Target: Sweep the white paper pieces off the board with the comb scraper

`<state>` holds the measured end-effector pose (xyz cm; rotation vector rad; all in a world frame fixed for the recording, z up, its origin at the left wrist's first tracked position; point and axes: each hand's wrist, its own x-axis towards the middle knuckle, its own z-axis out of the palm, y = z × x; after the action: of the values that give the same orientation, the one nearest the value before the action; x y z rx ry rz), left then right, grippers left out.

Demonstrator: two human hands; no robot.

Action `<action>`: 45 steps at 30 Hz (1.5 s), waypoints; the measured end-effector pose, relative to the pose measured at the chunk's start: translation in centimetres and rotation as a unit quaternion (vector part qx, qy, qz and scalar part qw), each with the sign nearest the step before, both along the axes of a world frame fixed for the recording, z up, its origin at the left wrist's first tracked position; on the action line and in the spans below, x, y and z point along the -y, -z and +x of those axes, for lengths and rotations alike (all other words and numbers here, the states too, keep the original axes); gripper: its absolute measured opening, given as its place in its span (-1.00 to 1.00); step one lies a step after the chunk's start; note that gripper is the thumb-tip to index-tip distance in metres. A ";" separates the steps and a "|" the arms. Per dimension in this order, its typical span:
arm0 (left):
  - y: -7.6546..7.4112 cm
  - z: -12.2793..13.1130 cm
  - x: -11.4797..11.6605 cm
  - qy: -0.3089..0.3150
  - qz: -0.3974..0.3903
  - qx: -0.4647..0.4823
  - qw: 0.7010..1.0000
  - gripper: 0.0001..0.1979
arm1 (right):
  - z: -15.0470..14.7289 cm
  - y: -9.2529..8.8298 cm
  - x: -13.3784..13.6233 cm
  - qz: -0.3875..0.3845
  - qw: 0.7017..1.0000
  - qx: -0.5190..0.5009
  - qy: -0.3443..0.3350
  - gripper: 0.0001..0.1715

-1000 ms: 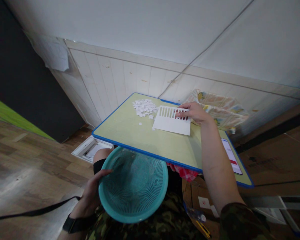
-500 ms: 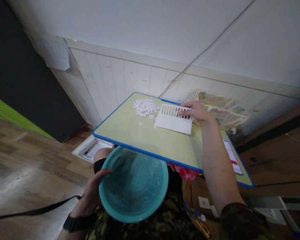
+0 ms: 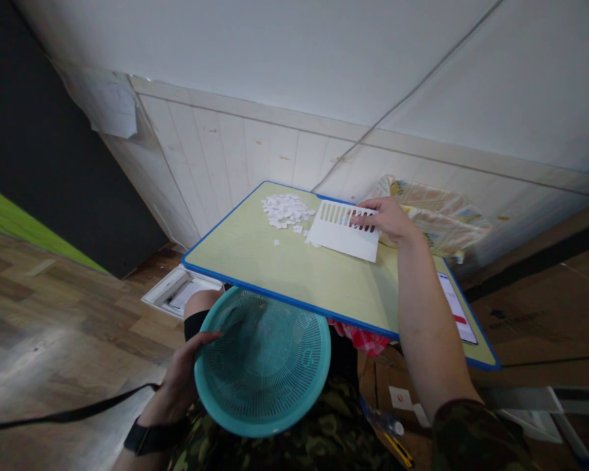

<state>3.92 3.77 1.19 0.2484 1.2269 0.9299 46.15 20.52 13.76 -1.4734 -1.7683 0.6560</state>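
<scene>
My left hand point(image 3: 186, 366) grips the left rim of a turquoise plastic colander point(image 3: 269, 360), thumb over the edge. The colander rests on my lap, just under the near edge of the small table, and nothing shows inside it. At the table's far side my right hand point(image 3: 385, 219) holds a flat white piece with a row of slots point(image 3: 343, 239) by its right end, fingers showing through some slots. To the left of this piece lies a heap of small white paper bits point(image 3: 285, 210). A few bits lie loose by the piece's lower left edge.
The table point(image 3: 255, 255) has a pale yellow top and blue rim. A phone point(image 3: 456, 307) lies at its right end. Behind is a patterned cloth point(image 3: 436, 212). A white open box point(image 3: 179, 291) sits at the lower left, a yellow cutter point(image 3: 397, 448) at the lower right.
My right hand has shifted the slotted white piece slightly right and away from me, so more bits show at its lower left edge. The left hand and colander have not moved.
</scene>
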 end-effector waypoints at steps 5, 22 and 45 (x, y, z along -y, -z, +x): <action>0.1 0.0 0.0 -0.004 0.012 0.004 1.000 -0.85 | -0.3 -0.3 0.3 -0.033 0.999 -0.014 -0.018 -0.49; 0.0 0.0 0.1 0.007 0.009 -0.001 1.000 -0.85 | -0.4 -0.2 0.4 -0.051 0.998 -0.037 -0.020 -0.45; -0.1 -0.1 0.3 0.015 0.017 0.009 1.000 -0.92 | -1.7 -0.9 1.1 -0.090 0.991 -0.021 -0.092 -0.44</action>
<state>3.87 3.52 1.28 0.2838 1.1896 0.9255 44.43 19.44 14.62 -1.4117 -1.8662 0.9564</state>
